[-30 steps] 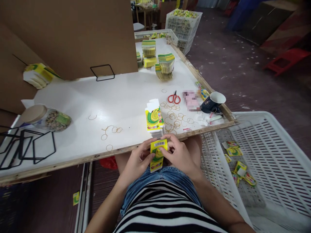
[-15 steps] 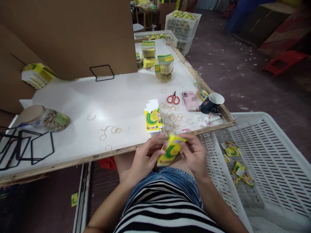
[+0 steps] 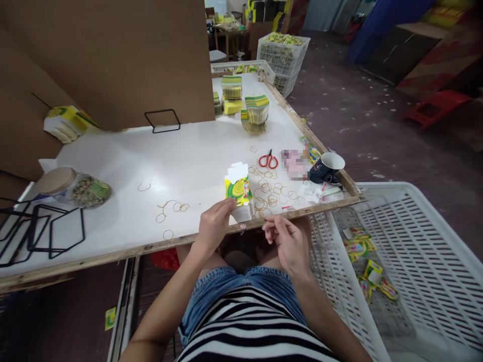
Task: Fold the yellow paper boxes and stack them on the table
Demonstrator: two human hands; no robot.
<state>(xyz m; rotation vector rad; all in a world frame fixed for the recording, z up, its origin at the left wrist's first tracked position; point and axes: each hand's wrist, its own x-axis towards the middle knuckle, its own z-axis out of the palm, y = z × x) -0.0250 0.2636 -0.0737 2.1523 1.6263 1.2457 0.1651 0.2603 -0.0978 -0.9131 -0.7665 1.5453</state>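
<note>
A stack of flat yellow-and-green printed cartons with white flaps lies near the front edge of the table. My left hand reaches over that edge, its fingertips pinched on the top carton's lower left corner; the thumb is mostly hidden. To the right, my right hand hovers over my lap by the table edge, fingers loosely bent and apart, with nothing visible in them. Rubber bands lie scattered just right of the stack. Red-handled scissors rest behind them.
Bundled cartons stand farther back on the white table. A dark mug lies tilted at the right edge. Beside my right leg is a white plastic crate with several yellow cartons inside. At left are a jar and black wire frames.
The folded carton that both hands held is gone from them, and another yellow piece shows in the crate. My left hand has moved up to the stack; the right hand is empty.
</note>
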